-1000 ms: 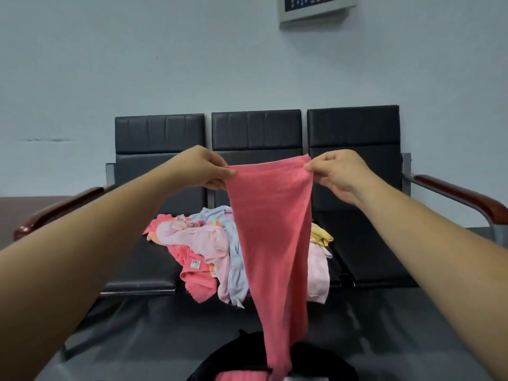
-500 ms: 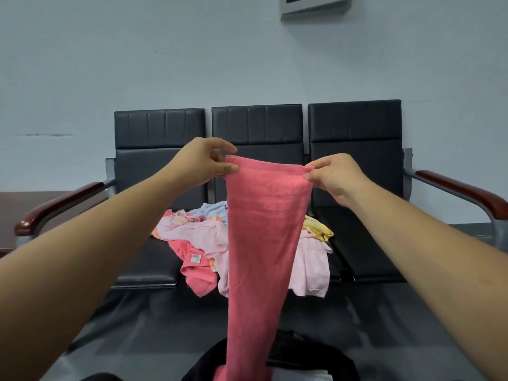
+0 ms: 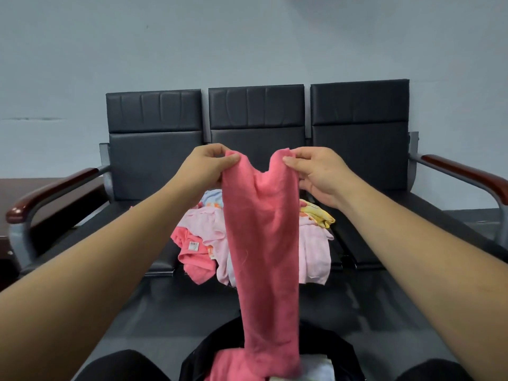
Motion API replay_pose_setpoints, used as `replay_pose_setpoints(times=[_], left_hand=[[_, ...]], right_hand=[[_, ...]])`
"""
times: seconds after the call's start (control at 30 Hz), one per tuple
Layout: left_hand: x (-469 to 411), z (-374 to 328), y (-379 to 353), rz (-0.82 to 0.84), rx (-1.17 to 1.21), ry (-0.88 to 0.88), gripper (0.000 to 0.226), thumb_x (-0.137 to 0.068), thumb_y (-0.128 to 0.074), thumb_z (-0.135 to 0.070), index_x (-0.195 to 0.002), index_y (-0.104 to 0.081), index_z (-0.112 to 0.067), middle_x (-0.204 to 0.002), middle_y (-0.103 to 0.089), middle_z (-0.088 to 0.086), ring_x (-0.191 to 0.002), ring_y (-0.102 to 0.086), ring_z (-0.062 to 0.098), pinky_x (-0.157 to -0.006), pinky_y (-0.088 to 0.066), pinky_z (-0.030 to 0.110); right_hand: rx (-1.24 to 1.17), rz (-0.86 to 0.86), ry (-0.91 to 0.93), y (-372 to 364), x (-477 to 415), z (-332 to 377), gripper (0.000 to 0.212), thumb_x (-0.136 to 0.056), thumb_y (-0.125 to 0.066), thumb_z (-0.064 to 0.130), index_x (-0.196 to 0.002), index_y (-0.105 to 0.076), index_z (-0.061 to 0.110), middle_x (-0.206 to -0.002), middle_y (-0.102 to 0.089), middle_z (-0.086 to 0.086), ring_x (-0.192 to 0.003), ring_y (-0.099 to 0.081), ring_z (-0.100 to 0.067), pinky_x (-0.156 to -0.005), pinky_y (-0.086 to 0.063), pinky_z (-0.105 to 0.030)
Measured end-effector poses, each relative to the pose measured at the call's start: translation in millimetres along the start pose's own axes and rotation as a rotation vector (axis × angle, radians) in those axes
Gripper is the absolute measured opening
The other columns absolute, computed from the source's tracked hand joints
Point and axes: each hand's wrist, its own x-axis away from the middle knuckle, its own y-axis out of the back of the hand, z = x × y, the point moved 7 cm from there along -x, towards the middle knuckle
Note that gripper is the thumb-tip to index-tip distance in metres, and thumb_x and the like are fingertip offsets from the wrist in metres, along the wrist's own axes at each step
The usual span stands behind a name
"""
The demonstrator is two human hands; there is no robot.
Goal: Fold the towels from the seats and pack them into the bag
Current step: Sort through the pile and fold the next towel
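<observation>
L hand (image 3: 204, 167) and R hand (image 3: 320, 174) pinching top corners of pink towel (image 3: 261, 243), lower end in black bag (image 3: 338, 350), towel pile (image 3: 209, 229) on mid seat (image 3: 162, 259).

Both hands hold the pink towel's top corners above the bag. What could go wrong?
1. The left hand and right hand only pinch the towel at its corners, and the top edge sags between them; a corner may slip.
2. Its lower end lies bunched in the bag, so the fold may come out crooked.
3. The pile hangs over the seats' front edge and might slide off.
</observation>
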Motion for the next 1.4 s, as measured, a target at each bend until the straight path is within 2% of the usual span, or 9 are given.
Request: replay_pose_setpoints(times=[0.23,0.33,0.43,0.57,0.73,0.87,1.03,1.2,1.4], left_hand=[[-14,27,-22,0.056,0.049,0.037,0.019,-0.095,-0.069,-0.018,-0.102,-0.072,0.0,-0.084,-0.07,0.008,-0.076,-0.063,0.021,-0.069,-0.056,0.03],[-20,45,-35,0.145,0.22,0.042,0.018,-0.096,-0.068,-0.022,-0.101,-0.072,-0.006,-0.089,-0.069,0.012,-0.082,-0.061,0.023,-0.073,-0.053,0.031],[-18,85,-60,0.369,0.363,0.142,0.051,-0.092,-0.068,-0.044,-0.119,-0.068,-0.001,-0.113,-0.07,0.024,-0.105,-0.066,0.03,-0.092,-0.05,0.041],[15,169,-87,0.577,0.091,0.31,0.041,-0.082,-0.079,-0.028,-0.113,-0.073,-0.003,-0.117,-0.074,0.014,-0.114,-0.069,0.029,-0.102,-0.053,0.037],[24,207,-108,0.458,0.388,0.401,0.024,-0.087,-0.068,-0.014,-0.107,-0.075,-0.003,-0.106,-0.075,0.012,-0.096,-0.071,0.023,-0.087,-0.058,0.031],[13,196,-127,0.437,0.656,0.423,0.023,-0.092,-0.058,-0.013,-0.078,-0.076,-0.013,-0.084,-0.072,0.004,-0.077,-0.069,0.013,-0.075,-0.058,0.025],[2,197,-134,0.356,0.939,0.544,0.023,-0.091,-0.062,-0.018,-0.102,-0.077,-0.003,-0.107,-0.072,0.013,-0.098,-0.07,0.023,-0.094,-0.055,0.035],[-11,197,-127,0.271,1.124,0.547,0.031,-0.095,-0.057,-0.019,-0.115,-0.073,-0.002,-0.126,-0.067,0.019,-0.117,-0.066,0.03,-0.099,-0.056,0.042],[-23,199,-107,0.179,1.227,0.499,0.042,-0.097,-0.059,-0.021,-0.132,-0.058,0.002,-0.13,-0.065,0.021,-0.117,-0.067,0.032,-0.097,-0.056,0.041]], right_hand=[[-0.044,0.297,-0.221,-29,0,-45,0.007,-0.1,-0.061,0.008,-0.105,-0.066,0.007,-0.086,-0.071,-0.005,-0.076,-0.07,-0.019,-0.073,-0.062,-0.034],[-0.073,0.202,-0.215,-24,-10,-62,0.015,-0.098,-0.062,0.003,-0.109,-0.069,-0.003,-0.094,-0.072,-0.013,-0.084,-0.069,-0.023,-0.085,-0.059,-0.042],[-0.25,0.078,-0.213,-11,-24,-78,0.017,-0.099,-0.058,0.001,-0.109,-0.068,-0.007,-0.095,-0.07,-0.017,-0.086,-0.067,-0.025,-0.091,-0.056,-0.045],[-0.538,-0.134,-0.276,15,-43,-102,0.013,-0.1,-0.057,0.002,-0.102,-0.068,-0.004,-0.089,-0.073,-0.016,-0.081,-0.072,-0.023,-0.084,-0.06,-0.038],[-0.458,-0.359,-0.425,46,-52,-163,0.017,-0.095,-0.06,-0.008,-0.111,-0.066,-0.008,-0.102,-0.073,-0.021,-0.077,-0.074,-0.023,-0.064,-0.064,-0.036],[-0.391,-0.196,-0.539,36,-52,-204,0.041,-0.093,-0.058,-0.013,-0.132,-0.061,0.0,-0.12,-0.071,-0.019,-0.099,-0.073,-0.026,-0.071,-0.064,-0.034],[-0.466,-0.059,-0.669,23,-38,-236,0.032,-0.097,-0.067,0.014,-0.127,-0.063,0.006,-0.118,-0.069,-0.014,-0.111,-0.068,-0.026,-0.103,-0.053,-0.042],[-0.37,0.136,-0.826,13,-22,-264,0.07,-0.085,-0.065,0.063,-0.13,-0.061,0.01,-0.125,-0.071,-0.014,-0.123,-0.063,-0.033,-0.113,-0.04,-0.056],[-0.256,0.325,-0.798,2,-16,-259,0.066,-0.077,-0.081,0.037,-0.133,-0.061,0.009,-0.128,-0.067,-0.011,-0.117,-0.058,-0.029,-0.104,-0.04,-0.032]])
